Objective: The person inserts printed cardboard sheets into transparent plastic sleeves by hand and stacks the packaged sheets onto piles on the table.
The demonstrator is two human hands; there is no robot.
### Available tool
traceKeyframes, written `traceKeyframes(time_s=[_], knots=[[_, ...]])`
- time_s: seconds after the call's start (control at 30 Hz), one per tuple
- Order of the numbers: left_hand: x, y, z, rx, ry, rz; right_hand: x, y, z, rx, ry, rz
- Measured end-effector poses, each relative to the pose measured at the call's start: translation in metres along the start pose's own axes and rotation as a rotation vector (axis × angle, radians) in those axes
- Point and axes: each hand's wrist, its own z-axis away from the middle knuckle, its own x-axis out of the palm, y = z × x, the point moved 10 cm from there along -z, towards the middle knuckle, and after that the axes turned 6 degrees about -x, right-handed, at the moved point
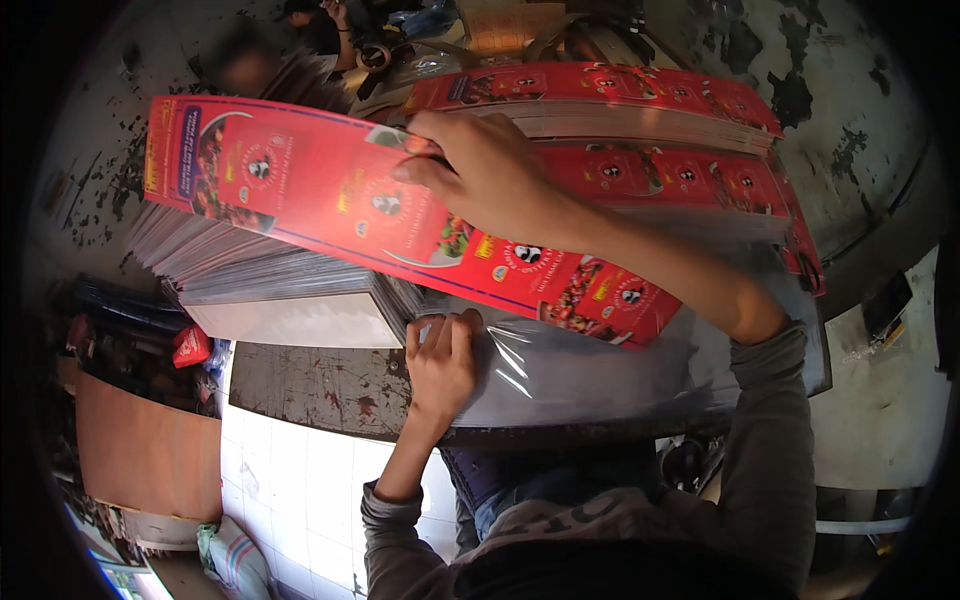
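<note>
My right hand [480, 165] reaches across and pinches the upper edge of a long red printed card sheet [310, 190], with the thumb and fingers closed on it. The sheet hangs tilted, its left end higher, over the table. My left hand [442, 362] is lower, its fingers curled at the left end of a clear plastic sleeve [580, 375] that lies flat under the sheet's right end. What exactly is between those fingertips is partly hidden. Just left of that hand stands a thick, fanned stack of sheets [290, 315] with pale edges.
Stacks of similar red printed sheets [690, 180] stand at the back right of the worn table [310, 385]. Beyond them are a tape roll [374, 57] and cardboard. Another person [318, 25] is at the far left. A brown board [145, 430] and a striped sack [238, 560] are lower left.
</note>
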Motion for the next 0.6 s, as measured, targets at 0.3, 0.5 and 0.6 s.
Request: traceKeyframes(time_s=[0.3, 0.5, 0.6], knots=[[0.008, -0.021, 0.027, -0.149, -0.056, -0.197, -0.089, 0.039, 0.131, 0.367, -0.488, 0.268], [0.006, -0.013, 0.003, -0.189, -0.143, 0.089, -0.141, 0.049, 0.183, 0.257, -0.440, 0.557], [0.006, -0.028, 0.000, -0.160, -0.253, 0.104, -0.142, 0.055, 0.199, 0.172, -0.434, 0.568]])
